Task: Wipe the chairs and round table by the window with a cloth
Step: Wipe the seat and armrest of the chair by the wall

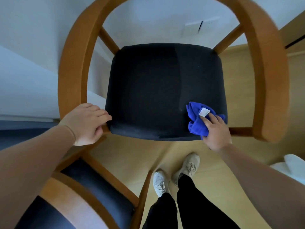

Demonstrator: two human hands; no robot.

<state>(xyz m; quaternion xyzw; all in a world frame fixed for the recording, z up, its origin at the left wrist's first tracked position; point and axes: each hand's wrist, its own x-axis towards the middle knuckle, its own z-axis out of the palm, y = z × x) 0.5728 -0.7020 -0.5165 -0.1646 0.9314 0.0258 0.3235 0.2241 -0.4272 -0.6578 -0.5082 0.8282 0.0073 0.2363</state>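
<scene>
Right hand (214,129) grips the bunched blue cloth (194,119), pressed on the front-right corner of the chair seat (156,88) — a faint streak runs up the seat from it. Left hand (85,123) rests open at the seat's front-left corner. Early going, I'd say: the wooden frame (72,71), the second chair (92,187) left of the seat and the unseen table likely remain

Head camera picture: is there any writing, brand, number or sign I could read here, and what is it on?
No text here can be read.
On the blue cloth, the white tag: no legible print, too small and blurred.
On the wall, the wall plate: blurred, no marking to make out.
On the shoes: no brand or logo visible.
</scene>
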